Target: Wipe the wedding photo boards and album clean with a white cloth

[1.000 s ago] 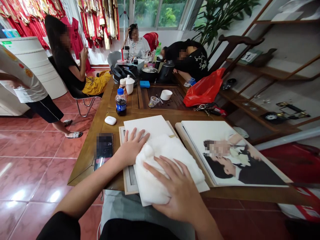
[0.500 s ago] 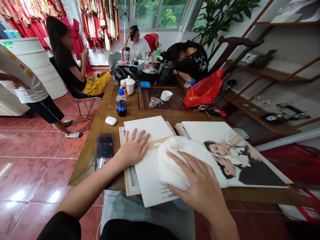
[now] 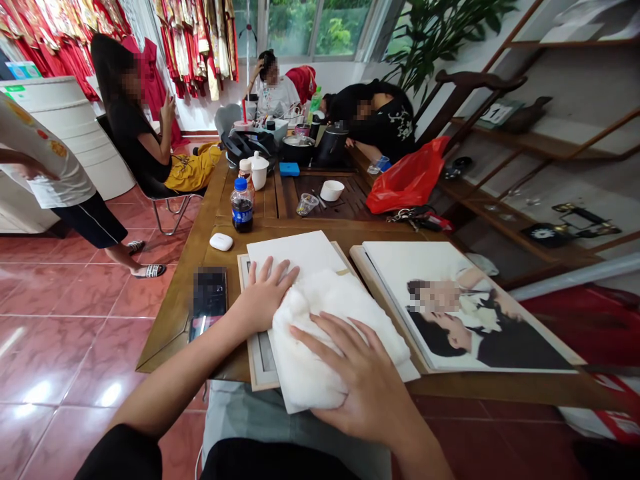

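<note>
My left hand (image 3: 267, 297) lies flat on a white board (image 3: 295, 253), fingers spread, at its left side. The board rests over a light wooden frame (image 3: 261, 363) on the table. Under my right hand (image 3: 357, 373) is a bunched, fluffy white cloth (image 3: 333, 310), which the fingers grip from above. That cloth covers most of the board's lower part and comes up against my left hand. To the right lies a large photo print (image 3: 480, 327) of two people, on top of another wooden frame.
Left of the board are a phone (image 3: 209, 300), a white earbud case (image 3: 221, 241) and a blue-capped bottle (image 3: 243, 207). Farther back stand a small white bowl (image 3: 331, 191), a red plastic bag (image 3: 410, 180) and a black kettle (image 3: 331, 145). Several people sit or stand around.
My right hand has slid the white cloth left and toward me across the board, off the photo print's edge. The tan strip on the board is now mostly covered. My left hand stays put.
</note>
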`<state>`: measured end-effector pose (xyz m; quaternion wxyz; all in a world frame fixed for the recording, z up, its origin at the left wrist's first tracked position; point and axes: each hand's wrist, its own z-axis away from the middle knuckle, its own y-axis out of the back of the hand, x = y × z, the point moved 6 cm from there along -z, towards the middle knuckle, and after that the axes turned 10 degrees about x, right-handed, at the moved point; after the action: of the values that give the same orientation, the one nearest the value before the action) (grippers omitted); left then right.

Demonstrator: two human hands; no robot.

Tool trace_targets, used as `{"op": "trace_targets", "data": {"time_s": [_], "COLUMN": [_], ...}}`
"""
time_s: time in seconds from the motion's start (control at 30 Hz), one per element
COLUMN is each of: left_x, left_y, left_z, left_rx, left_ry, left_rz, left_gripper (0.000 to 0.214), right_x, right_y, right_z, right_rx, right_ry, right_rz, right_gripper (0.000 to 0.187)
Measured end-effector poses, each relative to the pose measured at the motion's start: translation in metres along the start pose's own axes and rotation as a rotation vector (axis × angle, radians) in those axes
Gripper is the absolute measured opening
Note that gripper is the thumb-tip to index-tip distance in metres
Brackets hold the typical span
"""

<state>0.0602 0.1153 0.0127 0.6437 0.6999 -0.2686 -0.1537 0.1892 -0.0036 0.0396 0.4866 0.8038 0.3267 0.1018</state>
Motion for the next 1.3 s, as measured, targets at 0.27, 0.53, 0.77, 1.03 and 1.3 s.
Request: {"op": "trace_targets", "data": {"time_s": [0.27,0.53,0.77,1.03,1.3], "left_x": [0.003,-0.001,-0.003,-0.009,-0.009], "left_y": [0.004,0.002,0.002,-0.002,-0.002], "left_z": [0.0,-0.001,0.0,0.001,0.001], "left_rx": [0.035,0.033,0.01,-0.008,0.064], "left_ry": [0.027,0.023,-0.049,-0.057,-0.067], "left_rz": [0.033,0.058,0.056,0.004,-0.007], "left_gripper": [0.055,0.054,0.088,0.094,0.115], "right_x": [0.039,0.063,0.063,0.051,0.079], "right_y": [0.013,0.031,0.012,-0.004,0.001], "right_z": [0.017,-0.002,-0.043,-0.051,-0.035], "right_rx": [0.092,0.266,0.083,-0.188,-0.179], "right_ry": [-0.156,-0.27,-0.115,0.01,-0.056], "right_rz": [0.167,0.01,0.014,-0.042,0.078], "right_gripper": [0.073,0.061,0.063,0.069,0.064]}}
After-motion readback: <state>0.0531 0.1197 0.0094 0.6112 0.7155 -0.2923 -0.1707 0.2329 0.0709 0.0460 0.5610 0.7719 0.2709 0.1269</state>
